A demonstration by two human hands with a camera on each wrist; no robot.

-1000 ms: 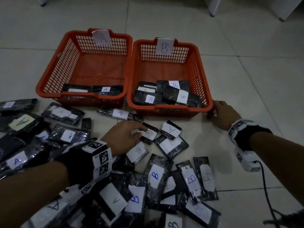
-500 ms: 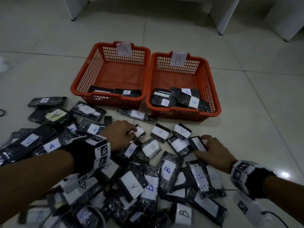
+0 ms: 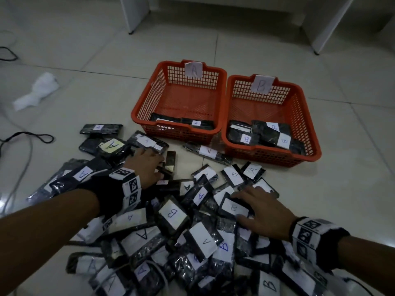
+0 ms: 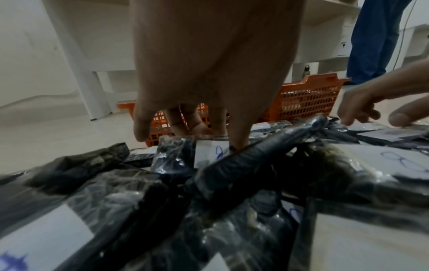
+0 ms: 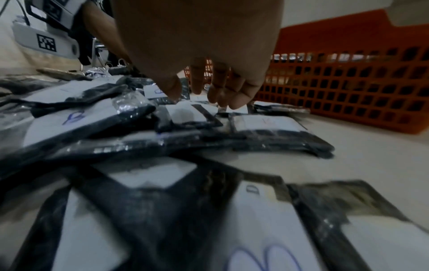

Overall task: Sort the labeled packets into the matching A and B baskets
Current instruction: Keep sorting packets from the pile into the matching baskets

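Note:
Two orange baskets stand side by side on the floor, basket A (image 3: 149,97) on the left and basket B (image 3: 307,122) on the right, each with a few black packets inside. Many black labeled packets (image 3: 171,214) lie heaped in front of them. My left hand (image 3: 159,167) is at the pile's far left edge, fingers curled down onto a small dark packet (image 3: 165,170); its label (image 4: 209,152) shows below the fingertips. My right hand (image 3: 241,201) rests with spread fingers on a packet marked B (image 3: 234,208), and its fingertips (image 5: 234,104) touch the pile.
A packet marked A (image 3: 208,151) lies on the floor between the two baskets' front edges. A crumpled white cloth (image 3: 36,90) and black cables (image 3: 25,138) lie at the left. White furniture legs (image 3: 134,13) stand behind the baskets. A person in blue trousers (image 4: 380,36) stands beyond.
My right hand left basket B's front corner and came back onto the pile, settling on a B packet. My left hand moved left along the pile's far edge. The head view pulled back.

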